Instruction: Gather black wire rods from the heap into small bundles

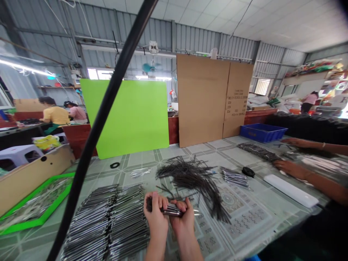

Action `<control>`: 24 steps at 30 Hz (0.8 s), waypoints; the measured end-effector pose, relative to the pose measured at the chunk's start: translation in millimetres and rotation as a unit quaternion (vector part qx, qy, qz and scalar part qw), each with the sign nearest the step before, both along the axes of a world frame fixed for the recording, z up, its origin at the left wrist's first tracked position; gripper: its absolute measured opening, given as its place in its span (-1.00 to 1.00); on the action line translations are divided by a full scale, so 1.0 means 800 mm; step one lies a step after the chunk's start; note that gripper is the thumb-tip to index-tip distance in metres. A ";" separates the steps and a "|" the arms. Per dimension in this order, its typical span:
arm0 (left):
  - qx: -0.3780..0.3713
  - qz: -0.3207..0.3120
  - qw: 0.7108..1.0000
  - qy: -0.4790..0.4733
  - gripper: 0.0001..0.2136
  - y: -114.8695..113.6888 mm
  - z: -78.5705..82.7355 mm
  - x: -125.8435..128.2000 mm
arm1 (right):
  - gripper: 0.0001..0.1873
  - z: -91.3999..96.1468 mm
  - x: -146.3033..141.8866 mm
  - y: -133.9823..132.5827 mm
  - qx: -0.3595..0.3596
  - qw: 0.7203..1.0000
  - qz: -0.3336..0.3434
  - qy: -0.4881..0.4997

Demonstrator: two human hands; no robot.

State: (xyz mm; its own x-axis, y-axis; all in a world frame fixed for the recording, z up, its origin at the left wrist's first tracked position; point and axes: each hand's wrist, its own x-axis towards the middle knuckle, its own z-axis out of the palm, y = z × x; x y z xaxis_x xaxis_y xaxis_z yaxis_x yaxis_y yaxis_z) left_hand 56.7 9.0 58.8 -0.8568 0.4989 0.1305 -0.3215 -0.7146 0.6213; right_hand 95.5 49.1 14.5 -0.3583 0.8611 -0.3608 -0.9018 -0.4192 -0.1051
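Observation:
A bundle of thin metal rods [173, 209] lies sideways between my two hands. My left hand [156, 207] is wrapped round its darker left end. Near the bright, pointed right end, my right hand [183, 216] has its fingers closed on the same bundle. To the left, long shiny rods [127, 214] are laid side by side in two thick rows. Just beyond my hands spreads a loose heap of thin dark strips [187, 174]. A smaller group of shiny rods [235, 177] is farther right, and a few short bright pieces [140, 172] lie behind the rows.
A black pole [106, 119] crosses the left side of the view. At left stands a green-rimmed tray [40, 219]. Green [133, 116] and cardboard [203, 101] panels rise behind the table. A co-worker's hands [292, 168] work at right, beside a white bar [290, 190] and blue crate [262, 133].

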 end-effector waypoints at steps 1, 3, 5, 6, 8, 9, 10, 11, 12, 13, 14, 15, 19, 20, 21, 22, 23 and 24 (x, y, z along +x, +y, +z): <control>0.000 0.003 1.000 -0.008 -0.69 -0.002 -0.004 -0.001 | -0.58 -0.003 -0.003 0.003 0.011 1.000 0.000 -0.024; 0.002 0.009 1.000 -0.028 -0.67 -0.006 -0.013 -0.005 | -0.55 -0.007 -0.009 0.007 0.057 0.995 0.011 -0.080; 0.002 0.013 0.999 -0.035 -0.67 -0.011 -0.021 -0.009 | -0.52 -0.009 -0.013 0.010 0.103 0.987 0.024 -0.123; -0.002 0.009 1.000 -0.029 -0.67 -0.015 -0.026 -0.011 | -0.51 -0.008 -0.014 0.011 0.116 0.984 0.031 -0.133; -0.024 -0.012 1.000 -0.003 -0.67 -0.025 -0.036 -0.014 | -0.51 -0.001 -0.014 0.012 0.119 0.983 0.053 -0.130; -0.044 -0.024 0.999 0.012 -0.68 -0.032 -0.041 -0.015 | -0.52 0.005 -0.014 0.012 0.113 0.984 0.066 -0.121; -0.067 -0.033 0.997 0.025 -0.68 -0.039 -0.046 -0.016 | -0.53 0.013 -0.013 0.012 0.105 0.985 0.080 -0.111; -0.092 -0.042 0.994 0.036 -0.68 -0.048 -0.050 -0.018 | -0.55 0.021 -0.012 0.011 0.093 0.986 0.095 -0.099; -0.114 -0.053 0.991 0.046 -0.68 -0.057 -0.053 -0.019 | -0.56 0.031 -0.011 0.011 0.080 0.987 0.108 -0.086; -0.129 -0.072 0.988 0.054 -0.68 -0.066 -0.054 -0.021 | -0.57 0.040 -0.011 0.011 0.070 0.988 0.120 -0.073; -0.132 -0.102 0.985 0.054 -0.65 -0.075 -0.053 -0.024 | -0.57 0.048 -0.010 0.012 0.065 0.987 0.133 -0.063; -0.122 -0.143 0.981 0.043 -0.60 -0.084 -0.050 -0.028 | -0.57 0.056 -0.010 0.012 0.069 0.985 0.150 -0.058; -0.112 -0.332 0.932 -0.096 -0.33 -0.106 -0.031 -0.047 | -0.56 0.074 -0.016 0.016 0.122 0.959 0.245 -0.080; -0.135 -0.372 0.911 -0.120 -0.32 -0.107 -0.027 -0.051 | -0.56 0.074 -0.018 0.016 0.128 0.950 0.271 -0.085; -0.160 -0.413 0.887 -0.129 -0.34 -0.107 -0.024 -0.054 | -0.58 0.074 -0.022 0.016 0.129 0.942 0.296 -0.086; -0.182 -0.452 0.865 -0.124 -0.37 -0.105 -0.023 -0.056 | -0.59 0.073 -0.025 0.016 0.126 0.934 0.323 -0.088; -0.199 -0.487 0.843 -0.113 -0.39 -0.102 -0.023 -0.056 | -0.60 0.071 -0.029 0.016 0.123 0.925 0.349 -0.090; -0.219 -0.512 0.825 -0.097 -0.39 -0.098 -0.024 -0.055 | -0.61 0.069 -0.033 0.016 0.120 0.915 0.373 -0.095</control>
